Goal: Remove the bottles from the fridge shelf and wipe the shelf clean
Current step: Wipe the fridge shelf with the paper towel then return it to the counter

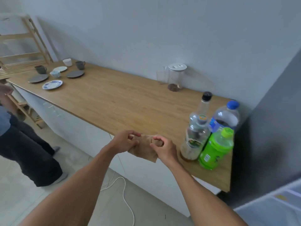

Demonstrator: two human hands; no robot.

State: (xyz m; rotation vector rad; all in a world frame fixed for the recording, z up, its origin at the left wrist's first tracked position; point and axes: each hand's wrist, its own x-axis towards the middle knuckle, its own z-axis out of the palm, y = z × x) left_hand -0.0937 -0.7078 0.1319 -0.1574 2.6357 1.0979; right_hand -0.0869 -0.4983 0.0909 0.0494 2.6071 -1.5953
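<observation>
**Both hands gripping a brown cloth at the counter edge, bottles standing alongside**

Head view. The left hand [123,141] and the right hand [163,148] each pinch one side of a brown cloth [143,150], holding it between them just over the near edge of the wooden countertop [114,98]; the fingers of both hands are curled closed on the fabric. To the right of the hands, four bottles stand grouped on the counter's right end: a green bottle [215,148] nearest the edge, a clear labelled bottle [194,137] touching its left side, a blue-capped bottle [225,118] behind the green one, and a tall black-capped bottle [205,104] at the back. The grey fridge side [273,128] rises just right of the bottles, and a pale fridge shelf [276,207] shows at the lower right corner. Farther back on the counter stands a clear jar with a white lid [176,77]; at the far left end lie plates and cups [55,74]. A second person's legs [27,149] appear at the left, and a white cable [125,194] trails across the floor.
</observation>
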